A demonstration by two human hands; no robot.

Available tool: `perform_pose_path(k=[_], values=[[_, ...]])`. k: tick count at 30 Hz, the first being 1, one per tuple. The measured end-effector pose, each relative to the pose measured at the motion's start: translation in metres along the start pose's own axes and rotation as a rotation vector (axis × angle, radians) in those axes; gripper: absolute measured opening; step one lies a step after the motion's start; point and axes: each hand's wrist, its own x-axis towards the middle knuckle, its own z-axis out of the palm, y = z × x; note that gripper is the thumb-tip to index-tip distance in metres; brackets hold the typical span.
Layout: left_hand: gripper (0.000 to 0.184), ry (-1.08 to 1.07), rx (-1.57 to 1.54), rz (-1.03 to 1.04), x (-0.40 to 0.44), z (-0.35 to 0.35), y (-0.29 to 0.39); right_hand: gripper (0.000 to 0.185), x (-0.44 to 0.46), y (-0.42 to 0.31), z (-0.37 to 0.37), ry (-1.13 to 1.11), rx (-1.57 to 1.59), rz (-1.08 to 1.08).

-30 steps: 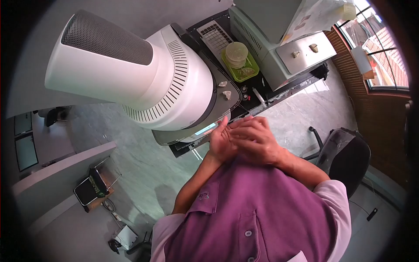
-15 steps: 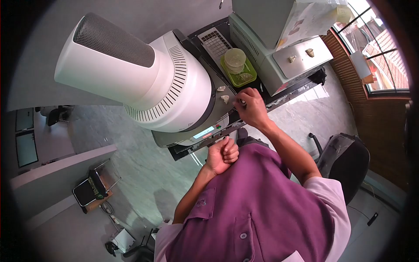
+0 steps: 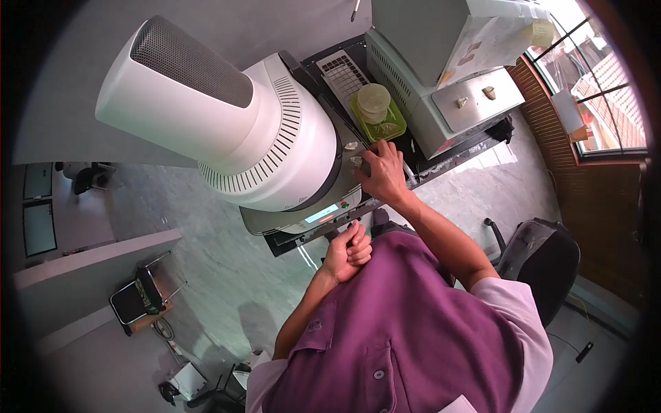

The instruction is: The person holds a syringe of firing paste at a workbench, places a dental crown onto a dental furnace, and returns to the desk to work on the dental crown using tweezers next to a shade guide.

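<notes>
My right hand (image 3: 383, 172) is over the edge of the white machine's grey base (image 3: 258, 220), its fingers bent in a pinch. Something small and dark, too hidden to name, shows between the fingertips. Right beside them lies a whitish jagged piece (image 3: 356, 160); contact is unclear. A second whitish piece (image 3: 351, 145) lies just behind it. Nearer my body, my left hand (image 3: 348, 255) is curled with the thumb up, and a tiny dark thing shows at its thumb tip. The white machine (image 3: 275, 138) stands left of my right hand, with a lit display (image 3: 321, 214) at its front.
A green tray (image 3: 395, 131) with stacked pale discs (image 3: 374, 100) sits behind my right hand, near a keyboard (image 3: 342, 72). Two small pieces lie on a metal-topped box (image 3: 509, 103) at right. A black chair (image 3: 540, 265) stands at the lower right.
My hands have parted from each other. My right hand reached out to the dark tabletop, then moved left to the whitish piece. My left hand curled and stays near my body.
</notes>
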Motion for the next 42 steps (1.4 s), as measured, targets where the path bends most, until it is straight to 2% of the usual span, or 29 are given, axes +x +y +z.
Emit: perform_pose_path(k=[2,10,16,24,28,32,37,42], values=[[0.043,-0.082,-0.021,-0.021,0.001,-0.009,0.003,0.039,0.0,0.0,0.0,0.016,-0.005,-0.002],[0.047,0.074,0.067,0.038,0.002,0.0,0.001,0.031,0.001,-0.003,-0.01,0.085,0.136,-0.056],[0.052,0.14,-0.051,0.111,-0.005,-0.014,-0.007,0.032,-0.011,-0.009,-0.042,-0.044,0.292,-0.1],[0.049,0.208,-0.132,0.16,-0.051,-0.036,-0.015,0.032,-0.048,-0.037,-0.06,-0.26,0.331,-0.184],[0.051,0.252,-0.135,0.214,-0.083,-0.054,-0.013,0.031,-0.066,-0.078,-0.05,-0.295,0.344,-0.268],[0.053,0.36,-0.185,0.361,-0.138,-0.08,-0.007,0.034,-0.079,-0.14,-0.019,-0.312,0.373,-0.356],[0.051,0.244,-0.284,0.532,-0.239,-0.125,0.007,0.032,-0.104,-0.233,0.042,-0.413,0.315,-0.422],[0.048,0.289,-0.284,0.654,-0.338,-0.179,0.026,0.033,-0.135,-0.332,0.111,-0.419,0.375,-0.48]])
